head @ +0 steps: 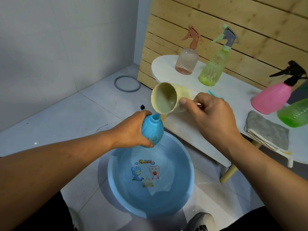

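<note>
floor (50,114): basin (110,179) | table (183,129): 4 spray bottles (186,62) | left hand (131,130) grips blue bottle (150,129) | right hand (213,117) grips cup (166,100)

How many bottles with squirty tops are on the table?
3: ribbed peach plastic bottle at the back, pale green plastic bottle beside it, pink bottle with black trigger right. Bright green bottle: top hidden.

Head-worn wide-angle view looks forward and down, close over left hand (133,129) and right hand (211,117); tabletop (236,90) toward 2 o'clock.
</note>
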